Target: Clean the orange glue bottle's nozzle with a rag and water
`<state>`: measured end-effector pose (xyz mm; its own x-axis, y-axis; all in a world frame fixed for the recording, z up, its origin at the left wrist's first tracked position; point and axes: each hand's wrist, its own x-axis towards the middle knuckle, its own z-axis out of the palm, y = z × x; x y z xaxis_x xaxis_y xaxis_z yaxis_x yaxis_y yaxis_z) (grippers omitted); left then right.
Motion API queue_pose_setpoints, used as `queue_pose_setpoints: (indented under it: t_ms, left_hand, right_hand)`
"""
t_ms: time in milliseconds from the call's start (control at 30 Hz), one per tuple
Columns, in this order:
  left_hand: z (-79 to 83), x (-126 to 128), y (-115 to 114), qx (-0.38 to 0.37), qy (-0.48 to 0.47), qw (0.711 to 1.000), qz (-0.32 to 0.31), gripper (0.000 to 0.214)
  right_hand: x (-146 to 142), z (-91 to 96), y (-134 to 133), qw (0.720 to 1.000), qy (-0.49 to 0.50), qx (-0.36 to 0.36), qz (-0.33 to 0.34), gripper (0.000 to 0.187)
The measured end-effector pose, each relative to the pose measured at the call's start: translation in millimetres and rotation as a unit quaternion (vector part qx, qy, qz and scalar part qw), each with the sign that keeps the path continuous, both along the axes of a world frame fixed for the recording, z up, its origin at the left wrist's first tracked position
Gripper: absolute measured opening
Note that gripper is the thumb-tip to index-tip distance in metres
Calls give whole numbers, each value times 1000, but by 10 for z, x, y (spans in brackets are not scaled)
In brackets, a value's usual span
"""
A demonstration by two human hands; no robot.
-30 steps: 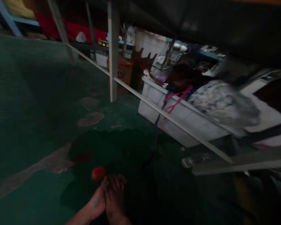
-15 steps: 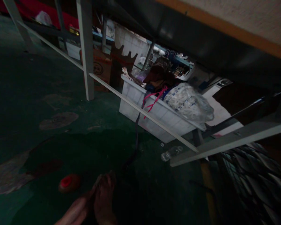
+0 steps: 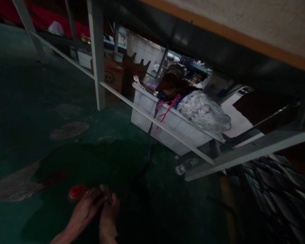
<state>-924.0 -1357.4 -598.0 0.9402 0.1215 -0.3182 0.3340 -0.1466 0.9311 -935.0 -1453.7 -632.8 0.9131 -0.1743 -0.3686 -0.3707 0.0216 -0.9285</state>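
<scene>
At seven o'clock, the left hand (image 3: 85, 206) and right hand (image 3: 110, 209) are pinching what seems a small grey scrap (image 3: 105, 189), the handling looking unfinished.

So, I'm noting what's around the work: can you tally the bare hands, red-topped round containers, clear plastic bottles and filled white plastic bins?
Bare left hand and bare right hand: 2
Red-topped round brown container: 1
Clear plastic bottle, lying down: 1
White rectangular plastic bin, filled above its rim: 1
Total: 5
</scene>
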Motion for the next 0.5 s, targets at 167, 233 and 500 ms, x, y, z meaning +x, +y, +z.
queue_pose_setpoints:
  t_ms: [167, 233, 500]
  left_hand:
    - [174, -163, -135, -145, -47, 988, 18, 30]
    - [188, -236, -181, -173, -26, 984, 39, 21]
    - [82, -71, -168, -316, 70, 941, 96, 37]
  right_hand:
    - [-193, 150, 62, 990, 10, 138, 39, 52]
    - [-250, 176, 84, 984, 22, 168, 55, 55]
    - [-462, 325, 131, 990, -7, 103, 97, 55]
